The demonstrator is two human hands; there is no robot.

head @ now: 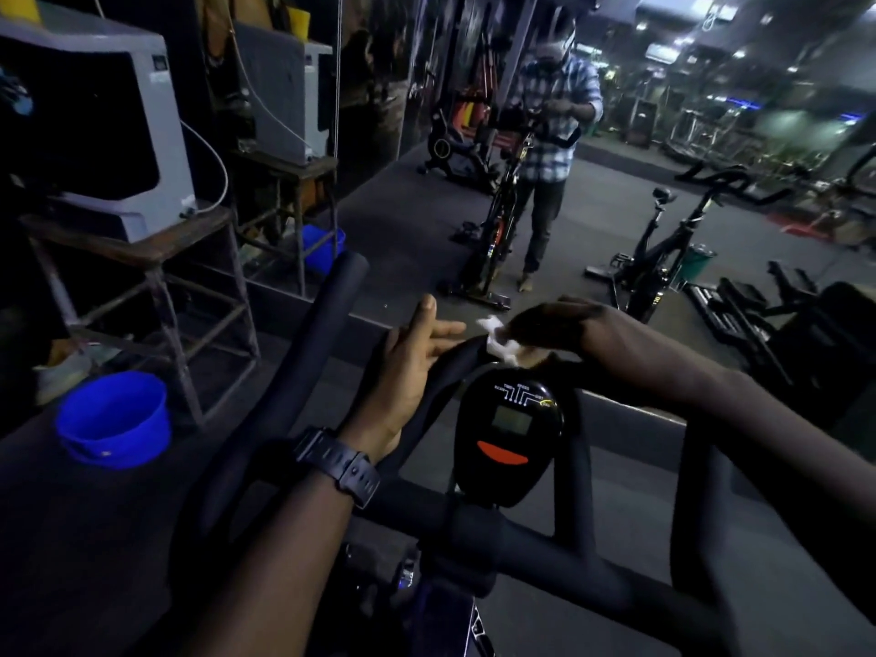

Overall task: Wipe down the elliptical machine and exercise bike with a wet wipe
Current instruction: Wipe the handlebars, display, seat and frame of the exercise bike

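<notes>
So my right hand (545, 327) is pinching the crumpled white wet wipe (500, 341) onto the black padded exercise bike handlebar (455, 367), left hand (412, 358) open alongside, and I'd guess loads left to wipe.

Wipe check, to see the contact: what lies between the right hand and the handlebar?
In the head view, the white wipe lies between the right hand and the handlebar, just above the console.

White wet wipe (501, 341), black handlebar (332, 315), blue bucket (114, 419), red-orange button (502, 453) on black console (509, 481).
</notes>
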